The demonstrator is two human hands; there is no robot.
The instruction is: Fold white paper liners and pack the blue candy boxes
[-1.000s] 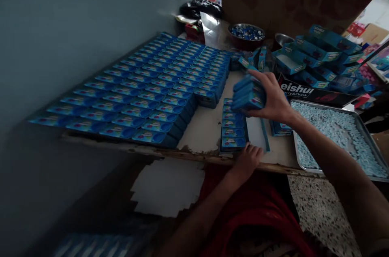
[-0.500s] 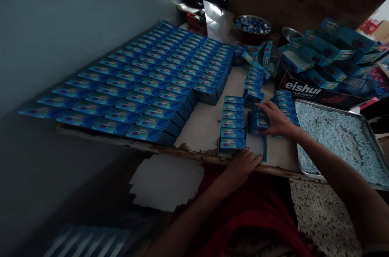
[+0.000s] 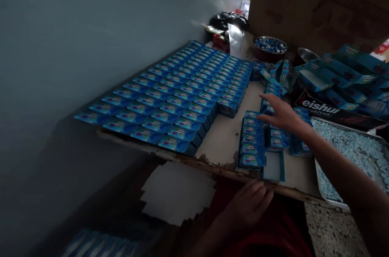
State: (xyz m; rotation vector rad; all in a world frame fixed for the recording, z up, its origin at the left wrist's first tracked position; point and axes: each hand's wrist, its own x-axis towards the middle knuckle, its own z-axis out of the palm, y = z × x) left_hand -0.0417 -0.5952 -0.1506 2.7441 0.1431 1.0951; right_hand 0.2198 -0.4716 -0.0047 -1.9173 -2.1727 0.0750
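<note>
My right hand (image 3: pixel 281 113) is open above the small blue candy packs, thumb and fingers apart, holding nothing. Beneath it and to its left, one column of blue packs (image 3: pixel 253 144) stands in a tight row near the table's front edge. Several more packs (image 3: pixel 278 139) sit in the open blue carton (image 3: pixel 272 165) beside that column; the carton's near end shows its white bottom. My left hand (image 3: pixel 251 200) rests by the table edge just in front of the carton. Its fingers are loosely extended side by side, with nothing visible in them.
Rows of blue packs (image 3: pixel 182 95) cover the table's left part along the wall. A metal tray of pale blue pellets (image 3: pixel 349 155) lies at right. Empty blue cartons (image 3: pixel 337 70) pile behind it on a black box (image 3: pixel 322 105). A bowl (image 3: pixel 270 46) stands farther back.
My right hand has let go of the packs in the carton and lifted forward and left. My left hand has drawn back from the carton's near end. The view has turned left.
</note>
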